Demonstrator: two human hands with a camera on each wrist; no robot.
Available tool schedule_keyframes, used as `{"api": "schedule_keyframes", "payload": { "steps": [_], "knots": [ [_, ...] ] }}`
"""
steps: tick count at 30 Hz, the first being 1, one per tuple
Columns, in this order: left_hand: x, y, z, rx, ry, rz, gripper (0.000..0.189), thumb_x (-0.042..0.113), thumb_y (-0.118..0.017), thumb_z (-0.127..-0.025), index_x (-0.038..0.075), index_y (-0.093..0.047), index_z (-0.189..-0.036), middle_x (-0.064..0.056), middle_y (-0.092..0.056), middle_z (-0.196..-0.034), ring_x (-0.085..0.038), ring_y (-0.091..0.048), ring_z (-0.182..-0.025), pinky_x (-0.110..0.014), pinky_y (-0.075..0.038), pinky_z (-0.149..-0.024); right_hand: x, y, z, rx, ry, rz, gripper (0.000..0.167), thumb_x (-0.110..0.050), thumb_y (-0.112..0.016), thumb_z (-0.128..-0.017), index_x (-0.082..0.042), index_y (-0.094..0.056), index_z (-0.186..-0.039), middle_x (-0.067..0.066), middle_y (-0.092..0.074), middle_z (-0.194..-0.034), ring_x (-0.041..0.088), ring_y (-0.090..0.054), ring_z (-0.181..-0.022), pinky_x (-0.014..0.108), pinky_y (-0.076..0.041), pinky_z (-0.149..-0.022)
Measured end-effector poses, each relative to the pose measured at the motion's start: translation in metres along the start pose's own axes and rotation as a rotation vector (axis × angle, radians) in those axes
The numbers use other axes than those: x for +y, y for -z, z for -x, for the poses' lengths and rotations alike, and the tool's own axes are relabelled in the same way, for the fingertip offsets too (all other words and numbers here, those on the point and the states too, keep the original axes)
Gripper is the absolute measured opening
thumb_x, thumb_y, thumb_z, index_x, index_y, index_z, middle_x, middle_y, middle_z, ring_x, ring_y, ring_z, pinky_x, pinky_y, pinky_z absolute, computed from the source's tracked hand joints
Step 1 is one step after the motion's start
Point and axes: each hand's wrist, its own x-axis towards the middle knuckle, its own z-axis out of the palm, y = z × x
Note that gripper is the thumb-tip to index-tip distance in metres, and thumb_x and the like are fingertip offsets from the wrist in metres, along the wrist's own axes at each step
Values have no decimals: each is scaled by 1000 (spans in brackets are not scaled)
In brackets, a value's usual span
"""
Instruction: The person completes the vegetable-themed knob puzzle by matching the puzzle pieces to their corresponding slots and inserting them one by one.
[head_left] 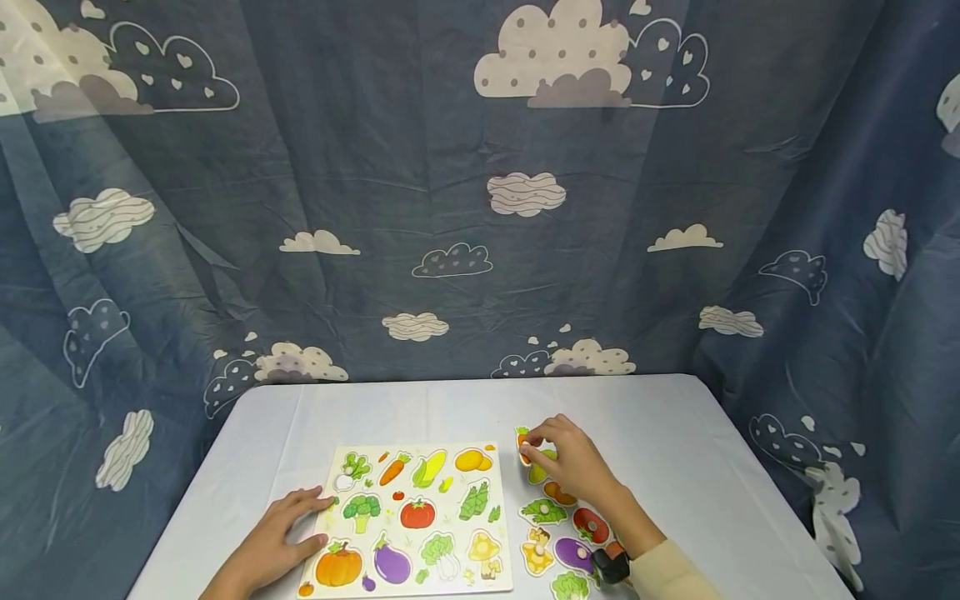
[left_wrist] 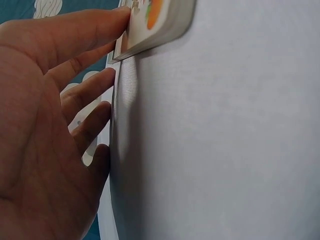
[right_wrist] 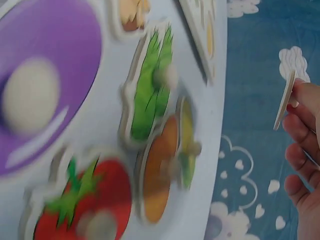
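Observation:
A flat puzzle board [head_left: 390, 533] printed with vegetables lies on the white table. My left hand [head_left: 281, 533] is at its left side, fingers extended along the edge; in the left wrist view the index fingertip touches the board's corner [left_wrist: 165, 30]. Right of the board, my right hand [head_left: 566, 454] pinches a carrot piece [head_left: 522, 435] between thumb and fingers. That piece [right_wrist: 285, 100] appears edge-on in the right wrist view, raised from the table. Below the hand lie knobbed pieces: a green pod piece [head_left: 543, 511], a tomato [head_left: 591, 526] and an eggplant [head_left: 572, 552].
More loose pieces lie there: a yellow-green piece [head_left: 538, 473], an orange-brown piece [head_left: 559, 493], mushrooms [head_left: 537, 557] and a leafy green piece [head_left: 570, 586]. A dark cloud-patterned curtain [head_left: 360, 292] hangs behind the white table [head_left: 660, 433]. A black wrist camera [head_left: 611, 567] overlaps some pieces.

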Motion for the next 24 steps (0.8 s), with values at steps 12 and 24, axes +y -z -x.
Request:
{"api": "schedule_keyframes", "payload": {
  "steps": [12,24],
  "knots": [
    [-5,-3,-2,5,14,-7,54,44,-78,-88,24,-67,-137,-12,-51,-155,-46,-39,-146,-74,-35,-113,-34,-25,-21,24,107,-35,11,-32,-81,-91,-23,-77,-93,-12,-67,-88,17,-62,-90,27,-55,-78],
    [-4,-3,-2,11,26,-4,53,43,-79,-87,25,-67,-136,-11,-52,-155,-45,-39,-146,-73,-34,-114,-68,-60,-38,-11,135,-64,13,-36,-78,-93,-23,-77,-93,-11,-69,-89,16,-62,-87,24,-52,-73]
  ]
}}
